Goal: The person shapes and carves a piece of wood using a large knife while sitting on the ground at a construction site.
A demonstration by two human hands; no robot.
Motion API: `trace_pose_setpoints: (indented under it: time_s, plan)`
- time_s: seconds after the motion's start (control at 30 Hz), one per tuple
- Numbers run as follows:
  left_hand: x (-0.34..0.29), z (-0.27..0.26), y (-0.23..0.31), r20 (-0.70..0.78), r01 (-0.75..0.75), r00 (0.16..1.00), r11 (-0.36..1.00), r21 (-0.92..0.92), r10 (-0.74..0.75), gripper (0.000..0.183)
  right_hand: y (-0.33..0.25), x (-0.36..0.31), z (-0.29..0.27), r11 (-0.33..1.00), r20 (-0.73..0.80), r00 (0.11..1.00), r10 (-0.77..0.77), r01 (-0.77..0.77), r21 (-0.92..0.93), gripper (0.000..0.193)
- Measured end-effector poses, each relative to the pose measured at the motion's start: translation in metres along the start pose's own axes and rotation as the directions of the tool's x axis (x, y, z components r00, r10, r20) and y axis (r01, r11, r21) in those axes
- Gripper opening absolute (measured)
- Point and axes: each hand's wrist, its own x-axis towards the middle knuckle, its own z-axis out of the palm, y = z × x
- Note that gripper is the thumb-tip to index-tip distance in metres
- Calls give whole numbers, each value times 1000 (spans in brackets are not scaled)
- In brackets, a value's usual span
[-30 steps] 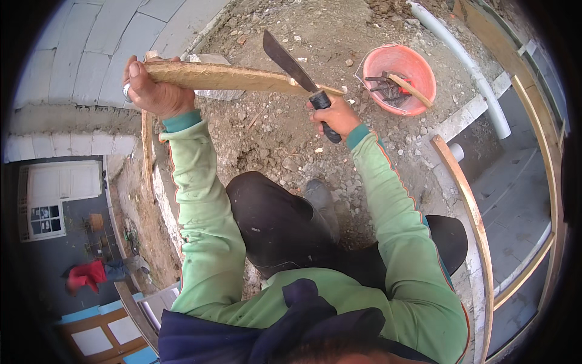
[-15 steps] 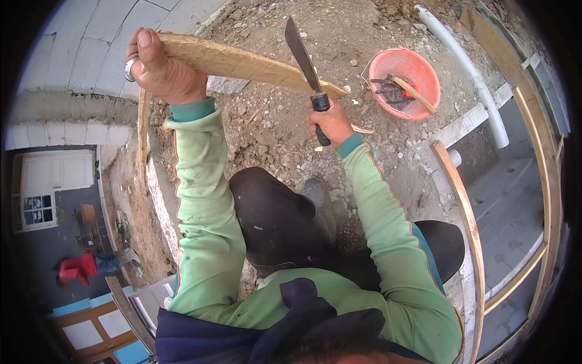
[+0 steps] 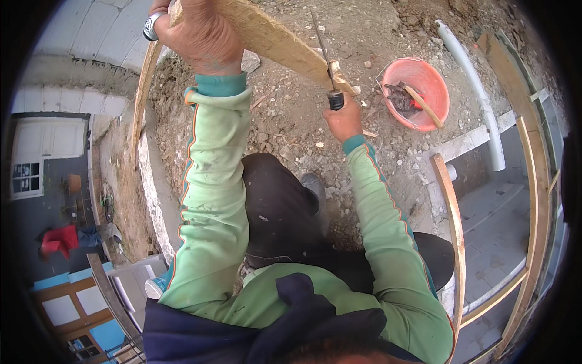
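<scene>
My left hand [image 3: 197, 33], with a ring on one finger, grips the upper end of a long pale wooden board [image 3: 276, 45] that slants down to the right over gravelly ground. A large knife [image 3: 324, 60] with a dark handle is held in my right hand [image 3: 344, 118], its blade seen edge-on against the board's lower end. Pale wood chips lie on the ground beside that hand. Both arms are in light green sleeves.
A pink bowl [image 3: 433, 79] holding dark tools and a stick sits to the right. A white pipe [image 3: 479, 91] lies beyond it. Wooden strips [image 3: 451, 230] and a timber frame [image 3: 533, 182] run along the right, over a drop. A curved wooden strip [image 3: 142, 103] stands at left.
My left hand has raised the board's end toward the top of the view. The knife has swung from a flat, slanted pose to an edge-on one at the board's lower end.
</scene>
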Motion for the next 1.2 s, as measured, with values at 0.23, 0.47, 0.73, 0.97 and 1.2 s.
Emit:
trace_pose_setpoints:
  time_s: [0.23,0.47,0.73,0.97,1.2]
  plan:
    - [12,-6,-15,239,-252,954,920,300,184,62,-14,-9,-27,701,360,918,166,-367,612,32]
    - [-5,4,-17,253,-414,909,778,472,331,35,-180,-49,-83,618,-495,846,-201,501,606,35]
    - [18,-13,-35,334,-428,888,830,357,315,45,12,-9,-21,838,301,942,150,-283,466,31]
    - [19,-2,-38,244,-474,877,665,577,414,55,-37,-15,-25,894,-19,995,95,-77,441,28]
    - [1,19,-34,194,-336,940,863,378,281,53,-94,-25,-49,749,-517,786,-337,557,359,31]
